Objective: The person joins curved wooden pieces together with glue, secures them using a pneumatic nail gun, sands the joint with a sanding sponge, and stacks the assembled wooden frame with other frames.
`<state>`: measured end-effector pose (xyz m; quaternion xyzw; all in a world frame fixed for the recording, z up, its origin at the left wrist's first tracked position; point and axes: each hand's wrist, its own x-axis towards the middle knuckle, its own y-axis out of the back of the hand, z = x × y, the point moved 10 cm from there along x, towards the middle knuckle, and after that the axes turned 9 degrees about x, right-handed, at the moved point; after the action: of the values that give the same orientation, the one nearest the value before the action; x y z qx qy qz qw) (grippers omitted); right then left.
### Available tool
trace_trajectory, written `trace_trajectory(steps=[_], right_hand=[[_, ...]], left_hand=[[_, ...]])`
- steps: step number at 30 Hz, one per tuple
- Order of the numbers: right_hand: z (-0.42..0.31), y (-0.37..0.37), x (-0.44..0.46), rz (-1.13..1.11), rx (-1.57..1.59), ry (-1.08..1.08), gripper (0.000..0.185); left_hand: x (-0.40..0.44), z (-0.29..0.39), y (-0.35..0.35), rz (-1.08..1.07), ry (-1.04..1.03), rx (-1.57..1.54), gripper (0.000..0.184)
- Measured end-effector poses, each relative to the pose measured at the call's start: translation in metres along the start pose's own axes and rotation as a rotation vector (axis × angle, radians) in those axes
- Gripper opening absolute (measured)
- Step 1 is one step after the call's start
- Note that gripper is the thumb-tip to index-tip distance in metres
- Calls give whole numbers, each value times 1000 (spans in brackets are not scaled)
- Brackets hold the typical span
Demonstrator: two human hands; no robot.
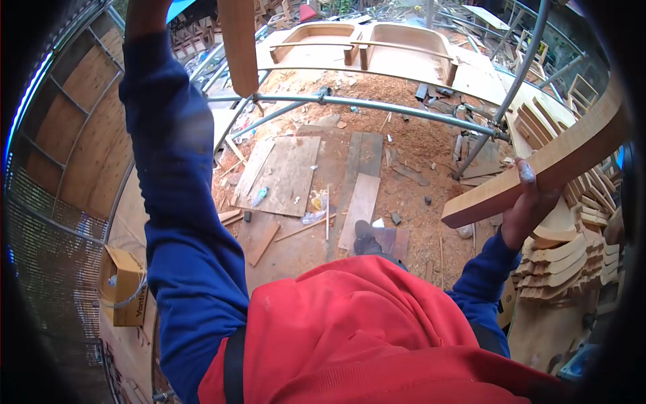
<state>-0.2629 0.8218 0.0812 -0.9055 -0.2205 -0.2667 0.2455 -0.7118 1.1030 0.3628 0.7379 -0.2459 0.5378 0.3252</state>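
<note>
A thick curved wooden piece, pale on top with a darker near side, slants up to the right edge. My right hand is closed around its lower side, with pale dust or paint on one fingertip. My left arm in a blue sleeve reaches up to the top edge; just the wrist end of my left hand shows, its fingers out of frame. Beside it a second wooden piece with a rounded end hangs down from the top edge. What supports that piece is hidden.
Metal scaffold pipes cross ahead. Behind them, wooden frames rest on a long board. Stacked curved wooden pieces stand at right, a cardboard box at left. Boards and sawdust cover the ground.
</note>
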Motion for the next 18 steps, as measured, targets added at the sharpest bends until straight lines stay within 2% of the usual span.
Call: trace_trajectory(steps=[2, 3, 4, 5, 6, 7, 8, 12, 15, 18], right_hand=[[54, -10, 24, -4, 118, -38, 66], [81, -15, 36, -22, 174, -55, 66], [108, -28, 46, -66, 195, -87, 59], [134, -43, 56, -63, 205, -94, 58], [162, -60, 64, -54, 216, -106, 56], [191, -72, 65, -41, 211, -144, 55], [219, -88, 73, -70, 241, -186, 52], [296, -163, 104, -177, 150, -291, 46], [353, -213, 130, -253, 139, -372, 50], [402, -237, 157, -260, 80, -453, 51]], left_hand=[[-83, -132, -55, -240, 465, -93, 108], [-126, -156, -82, -350, 608, -193, 117], [-163, -154, -116, -496, 619, -404, 122], [-180, -130, -136, -549, 566, -559, 111], [-213, -146, -169, -620, 656, -791, 95], [-223, -131, -184, -610, 733, -797, 67], [-240, -150, -191, -512, 785, -629, 45], [-289, -199, -241, -555, 843, -350, 33], [-324, -229, -293, -646, 932, -466, 36], [-339, -249, -350, -721, 846, -429, 49]])
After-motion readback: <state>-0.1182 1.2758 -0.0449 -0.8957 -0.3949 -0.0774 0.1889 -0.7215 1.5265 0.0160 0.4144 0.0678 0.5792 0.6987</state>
